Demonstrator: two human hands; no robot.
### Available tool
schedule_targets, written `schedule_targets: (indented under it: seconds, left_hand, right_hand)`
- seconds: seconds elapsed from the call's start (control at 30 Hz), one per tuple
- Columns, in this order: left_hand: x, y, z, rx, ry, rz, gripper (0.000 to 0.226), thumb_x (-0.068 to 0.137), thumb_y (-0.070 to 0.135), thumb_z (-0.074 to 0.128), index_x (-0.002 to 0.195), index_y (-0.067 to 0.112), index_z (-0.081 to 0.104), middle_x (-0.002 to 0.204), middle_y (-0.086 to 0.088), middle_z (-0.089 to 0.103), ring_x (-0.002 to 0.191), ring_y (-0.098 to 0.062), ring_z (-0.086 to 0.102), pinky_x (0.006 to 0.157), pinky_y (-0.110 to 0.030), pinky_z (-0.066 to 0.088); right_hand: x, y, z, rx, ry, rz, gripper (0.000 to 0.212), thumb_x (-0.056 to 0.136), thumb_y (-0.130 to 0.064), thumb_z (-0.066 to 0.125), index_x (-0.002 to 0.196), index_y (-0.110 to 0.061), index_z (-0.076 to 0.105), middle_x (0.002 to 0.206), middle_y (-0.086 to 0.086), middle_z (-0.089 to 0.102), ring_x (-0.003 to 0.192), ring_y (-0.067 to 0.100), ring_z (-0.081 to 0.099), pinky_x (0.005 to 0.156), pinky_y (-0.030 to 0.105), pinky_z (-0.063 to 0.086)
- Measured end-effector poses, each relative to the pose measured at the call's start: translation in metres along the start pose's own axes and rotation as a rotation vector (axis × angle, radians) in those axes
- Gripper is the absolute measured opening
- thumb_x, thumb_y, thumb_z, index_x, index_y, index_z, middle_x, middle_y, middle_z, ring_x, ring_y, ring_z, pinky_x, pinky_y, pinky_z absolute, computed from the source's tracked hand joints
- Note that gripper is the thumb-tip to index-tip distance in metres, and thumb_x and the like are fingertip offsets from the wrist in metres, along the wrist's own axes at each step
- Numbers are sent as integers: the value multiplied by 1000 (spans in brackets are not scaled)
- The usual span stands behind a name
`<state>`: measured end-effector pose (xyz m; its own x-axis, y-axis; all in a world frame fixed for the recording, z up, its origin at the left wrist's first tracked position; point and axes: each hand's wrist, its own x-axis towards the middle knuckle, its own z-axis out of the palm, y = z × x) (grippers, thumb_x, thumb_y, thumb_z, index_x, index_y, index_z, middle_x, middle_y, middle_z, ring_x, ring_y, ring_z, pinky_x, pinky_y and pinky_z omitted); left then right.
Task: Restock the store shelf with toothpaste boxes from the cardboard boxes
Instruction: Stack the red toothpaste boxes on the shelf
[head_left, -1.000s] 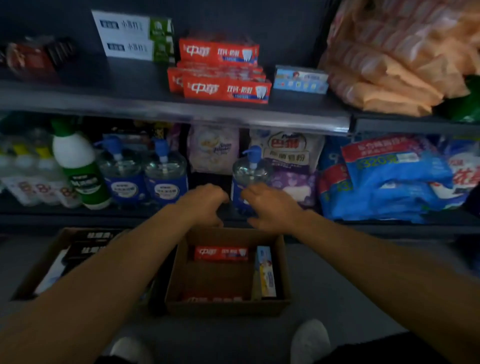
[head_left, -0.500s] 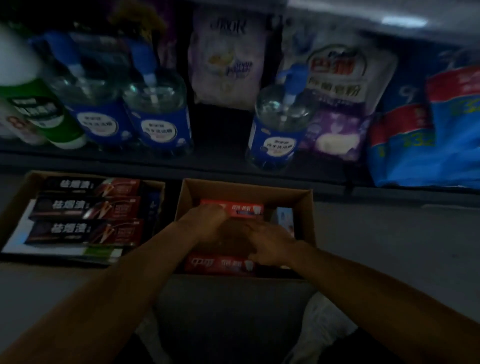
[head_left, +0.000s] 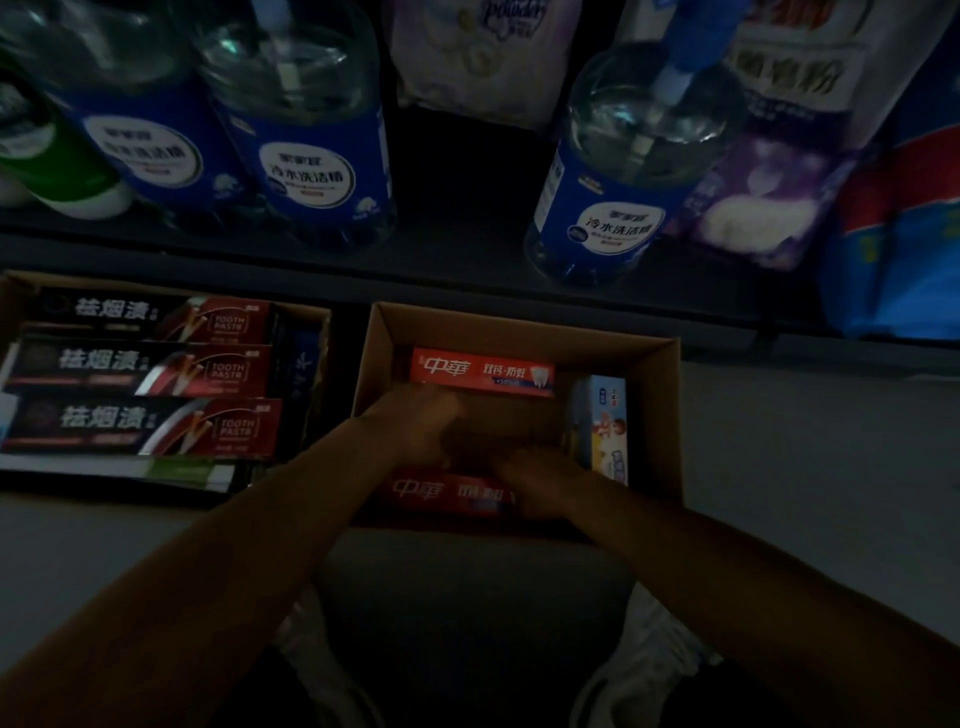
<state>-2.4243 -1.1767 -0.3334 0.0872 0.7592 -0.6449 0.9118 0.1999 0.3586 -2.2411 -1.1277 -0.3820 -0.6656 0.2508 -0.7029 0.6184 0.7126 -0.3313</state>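
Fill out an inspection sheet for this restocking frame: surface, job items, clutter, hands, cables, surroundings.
Surface: grey floor, dimly lit.
Job's things: open cardboard box holds a red toothpaste box at its far wall, another red toothpaste box at the near wall and a pale blue box on edge at the right; second cardboard box to the left holds black toothpaste boxes.
Clutter: nothing seen.
Hands: left hand and right hand are inside the open box; grip too dark to tell.
Cables: nothing seen.
Surroundings: low shelf with blue-labelled pump bottles and bagged goods.
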Motion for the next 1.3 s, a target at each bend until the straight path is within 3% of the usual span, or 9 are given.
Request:
schedule_targets:
  seconds: [0.23, 0.43, 0.63, 0.87, 1.03, 1.17, 1.3]
  left_hand:
    - [5, 1, -4, 34, 8, 7, 42, 79, 28, 74, 119, 23, 62, 124, -2, 60, 111, -20, 58, 92, -35, 50]
    - [2, 1, -13, 12, 10, 18, 47, 78, 29, 74, 122, 24, 60, 126, -2, 59, 113, -21, 58, 94, -36, 50]
    - [-9, 4, -35, 16, 29, 23, 40, 79, 28, 74, 117, 25, 63, 118, -1, 64, 105, -17, 62, 91, -35, 52]
    - [-45, 32, -75, 115, 148, 67, 30, 79, 28, 72, 107, 25, 62, 111, 3, 62, 95, -11, 58, 85, -32, 51]
    - [-90, 65, -125, 149, 221, 98, 29, 80, 29, 71, 107, 22, 64, 103, 3, 64, 89, -9, 61, 76, -28, 51]
    - [-134, 86, -166, 245, 365, 109, 51, 78, 32, 75, 125, 18, 60, 120, 0, 63, 104, -15, 59, 87, -31, 51]
    - [-182, 107, -212, 296, 495, 94, 60, 75, 38, 78, 127, 14, 59, 126, -2, 62, 109, -17, 59, 94, -35, 50]
  right_hand:
    - [3, 3, -3, 5, -35, -56, 55, 94, -29, 56, 144, -21, 35, 148, 10, 38, 133, 26, 40, 109, 38, 31]
    - [14, 5, 2, -35, 31, -46, 58, 92, -27, 60, 143, -23, 34, 146, 9, 40, 131, 26, 43, 108, 40, 34]
    - [6, 11, -19, -99, 101, -26, 47, 84, -24, 69, 128, -21, 51, 129, 4, 54, 117, 21, 53, 101, 36, 41]
    - [-48, 4, -83, -266, 209, -50, 73, 75, -33, 74, 137, -17, 41, 132, 7, 51, 116, 22, 51, 98, 37, 44]
    - [-106, -11, -132, -311, 332, -65, 69, 74, -40, 74, 131, -16, 44, 124, 5, 53, 110, 22, 53, 90, 33, 44]
    - [-163, -30, -173, -422, 491, -66, 57, 77, -40, 69, 123, -12, 48, 117, 8, 55, 101, 22, 56, 75, 27, 41]
    - [-214, -44, -212, -526, 678, -58, 61, 77, -41, 68, 126, -14, 44, 120, 5, 55, 104, 22, 57, 82, 37, 51]
